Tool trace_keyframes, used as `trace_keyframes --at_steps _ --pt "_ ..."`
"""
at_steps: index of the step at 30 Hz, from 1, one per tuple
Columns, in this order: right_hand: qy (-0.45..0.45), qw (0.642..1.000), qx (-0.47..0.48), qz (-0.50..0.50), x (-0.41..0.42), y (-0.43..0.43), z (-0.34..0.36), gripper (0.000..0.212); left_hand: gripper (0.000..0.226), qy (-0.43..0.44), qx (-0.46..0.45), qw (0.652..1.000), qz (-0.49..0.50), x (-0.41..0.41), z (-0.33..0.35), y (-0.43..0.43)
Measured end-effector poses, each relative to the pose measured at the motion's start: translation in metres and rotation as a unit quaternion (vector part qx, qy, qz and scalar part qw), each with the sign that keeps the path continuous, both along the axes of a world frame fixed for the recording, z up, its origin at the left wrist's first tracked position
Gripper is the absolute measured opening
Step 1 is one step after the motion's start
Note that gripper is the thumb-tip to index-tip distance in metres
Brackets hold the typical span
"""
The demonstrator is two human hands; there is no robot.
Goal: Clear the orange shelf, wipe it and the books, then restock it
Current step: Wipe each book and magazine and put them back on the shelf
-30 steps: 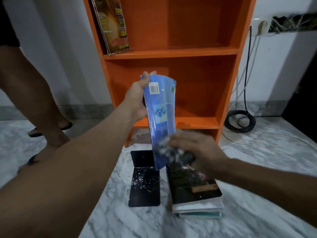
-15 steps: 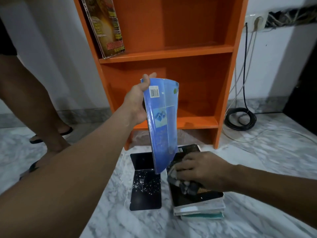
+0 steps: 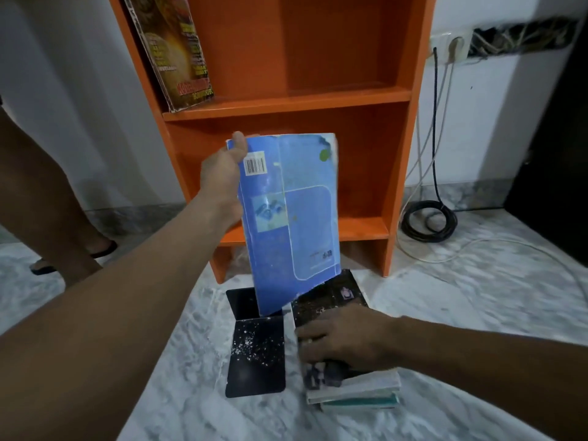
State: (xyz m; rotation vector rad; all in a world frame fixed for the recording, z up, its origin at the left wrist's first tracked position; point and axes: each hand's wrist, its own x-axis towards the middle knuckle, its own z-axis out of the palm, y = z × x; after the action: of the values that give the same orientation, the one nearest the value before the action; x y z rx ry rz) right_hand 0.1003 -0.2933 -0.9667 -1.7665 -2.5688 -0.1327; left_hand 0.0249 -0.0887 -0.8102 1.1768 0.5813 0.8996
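Note:
My left hand [image 3: 222, 176] grips a thin blue book [image 3: 292, 218] by its top left edge and holds it upright in front of the orange shelf [image 3: 397, 173]. My right hand [image 3: 346, 342] rests low on a stack of books [image 3: 356, 389] on the floor, its fingers curled over a dark patterned cloth [image 3: 324, 375]. The top book of the stack has a dark, dusty cover. One magazine [image 3: 173, 49] leans against the left wall of the shelf's upper compartment. The lower compartment holds nothing.
A dark dusty bookend [image 3: 254, 354] lies on the marble floor left of the stack. Another person's legs [image 3: 41, 198] stand at the left. A coiled black cable [image 3: 428, 221] and white cords lie right of the shelf, below a wall socket [image 3: 451, 47].
My right hand with the cloth has dropped from the blue book's lower end onto the book stack. The blue book has turned so its cover faces me.

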Motion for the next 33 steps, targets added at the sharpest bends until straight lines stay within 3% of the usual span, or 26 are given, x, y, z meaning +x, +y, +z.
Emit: trace_keyframes --at_steps 2,4,6,8,10,13,16,17,19,21,24,25,26,27,29,31,33 --pt "0.117 0.99 0.05 -0.056 0.003 -0.009 0.022 0.05 0.04 0.007 -0.017 0.999 0.043 0.0 0.0 0.002" --pt "0.214 0.956 0.16 -0.121 0.005 -0.009 0.051 0.045 0.034 0.003 -0.021 0.998 0.064 0.001 0.001 0.006" --pt "0.262 0.916 0.248 -0.175 0.006 -0.003 0.08 0.052 0.025 0.001 -0.019 0.995 0.095 0.003 0.005 0.011" --pt "0.339 0.862 0.288 -0.243 0.008 0.006 0.104 0.059 0.022 0.008 -0.004 0.992 0.125 0.007 0.01 0.013" --pt "0.364 0.831 0.325 -0.267 0.008 0.014 0.117 0.061 0.021 0.003 0.004 0.99 0.144 0.011 0.016 0.006" --pt "0.41 0.849 0.216 -0.254 -0.007 0.026 0.115 0.062 0.031 -0.024 -0.019 0.989 0.145 0.02 0.028 -0.01" --pt "0.457 0.841 0.153 -0.247 -0.019 0.032 0.099 0.087 0.043 -0.027 -0.016 0.988 0.148 0.024 0.042 -0.033" --pt "0.468 0.83 0.161 -0.258 -0.017 0.034 0.097 0.086 0.038 -0.023 -0.009 0.988 0.151 0.026 0.042 -0.037" --pt "0.467 0.814 0.18 -0.294 -0.006 0.033 0.1 0.055 0.029 -0.02 0.014 0.989 0.143 0.028 0.041 -0.044" --pt "0.515 0.771 0.174 -0.332 0.008 0.025 0.107 0.029 0.016 0.0 0.075 0.994 0.085 0.029 0.038 -0.042" --pt "0.655 0.669 0.167 -0.308 0.024 0.013 0.109 0.02 0.078 0.174 0.241 0.948 0.112 0.018 0.021 -0.022" --pt "0.683 0.644 0.168 -0.301 0.025 0.008 0.11 0.018 0.091 0.206 0.24 0.94 0.131 0.012 0.012 -0.011" --pt "0.702 0.626 0.166 -0.297 0.027 0.003 0.112 0.02 0.099 0.208 0.191 0.953 0.11 0.004 0.004 -0.003" --pt "0.713 0.616 0.161 -0.293 0.029 0.0 0.112 0.023 0.098 0.175 0.111 0.977 0.046 -0.003 -0.005 0.008" --pt "0.739 0.586 0.148 -0.298 0.031 -0.005 0.109 0.024 0.068 0.114 0.008 0.989 -0.09 -0.014 -0.019 0.019" --pt "0.762 0.548 0.132 -0.319 0.036 -0.007 0.105 0.023 0.041 0.069 -0.007 0.99 -0.121 -0.019 -0.022 0.022" --pt "0.77 0.531 0.103 -0.338 0.039 -0.009 0.099 0.02 0.036 0.033 -0.025 0.991 -0.126 -0.018 -0.017 0.018"
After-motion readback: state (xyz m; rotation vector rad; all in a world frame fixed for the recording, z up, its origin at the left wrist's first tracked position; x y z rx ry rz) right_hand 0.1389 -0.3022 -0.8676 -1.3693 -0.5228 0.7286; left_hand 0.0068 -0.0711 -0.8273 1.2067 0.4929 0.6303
